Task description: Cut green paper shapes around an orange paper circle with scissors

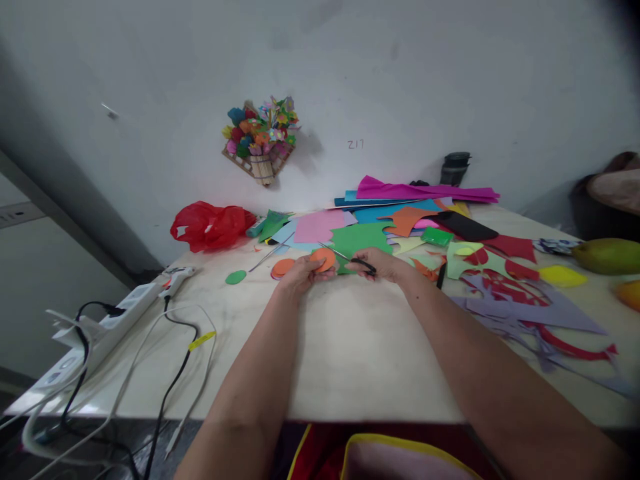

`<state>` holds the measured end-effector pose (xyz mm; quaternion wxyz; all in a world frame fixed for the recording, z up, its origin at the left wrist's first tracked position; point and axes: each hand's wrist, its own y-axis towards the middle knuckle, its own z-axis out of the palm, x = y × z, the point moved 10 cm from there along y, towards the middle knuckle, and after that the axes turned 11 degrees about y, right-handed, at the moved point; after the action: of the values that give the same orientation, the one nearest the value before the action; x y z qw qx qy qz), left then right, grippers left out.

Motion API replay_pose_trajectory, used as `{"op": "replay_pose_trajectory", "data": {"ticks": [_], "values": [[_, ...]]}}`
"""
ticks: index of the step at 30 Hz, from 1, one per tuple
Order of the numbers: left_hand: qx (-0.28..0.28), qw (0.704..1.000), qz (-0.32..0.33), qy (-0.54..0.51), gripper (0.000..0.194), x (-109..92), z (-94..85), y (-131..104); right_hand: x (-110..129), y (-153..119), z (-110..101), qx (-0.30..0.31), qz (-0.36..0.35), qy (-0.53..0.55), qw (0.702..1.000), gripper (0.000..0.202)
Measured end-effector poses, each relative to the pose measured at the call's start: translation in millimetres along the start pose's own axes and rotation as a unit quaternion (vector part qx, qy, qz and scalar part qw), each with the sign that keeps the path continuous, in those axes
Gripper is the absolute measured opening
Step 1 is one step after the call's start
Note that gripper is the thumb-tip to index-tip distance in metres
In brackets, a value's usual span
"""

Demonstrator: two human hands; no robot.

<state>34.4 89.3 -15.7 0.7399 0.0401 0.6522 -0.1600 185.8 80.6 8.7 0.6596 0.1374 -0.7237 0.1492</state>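
Note:
Between the fingers and thumb of my left hand [303, 272] is an orange paper circle [323, 259]. My right hand [377, 263] grips a pair of scissors [364, 265] by the dark handles, and the metal blades point left toward the circle's upper edge. Whether the blades touch the paper I cannot tell. Just left of my left hand lie more orange circles [283, 268], stacked on something purplish. A green circle [236, 277] rests farther left. Behind my hands spreads a green sheet [367, 239] with scalloped cut edges.
Coloured sheets and a magenta roll [425, 192] lie at the back. Purple and red offcuts [530, 313] cover the right side, near a mango-like fruit [607, 256]. A red plastic bag [210, 227] sits back left. A power strip [105, 327] with loose cables runs along the left edge.

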Motion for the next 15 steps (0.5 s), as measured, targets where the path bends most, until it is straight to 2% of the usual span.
{"op": "replay_pose_trajectory", "data": {"ticks": [7,15], "values": [[0.007,1.0,0.004,0.008,0.003,-1.6,1.0,-2.8,0.4,-1.1,0.9,0.011,-0.001,-0.002,1.0,0.034],[0.017,1.0,0.004,0.016,0.009,-2.5,3.4,-4.4,-2.1,-5.6,2.6,0.029,0.023,-0.011,0.999,0.036]]}}
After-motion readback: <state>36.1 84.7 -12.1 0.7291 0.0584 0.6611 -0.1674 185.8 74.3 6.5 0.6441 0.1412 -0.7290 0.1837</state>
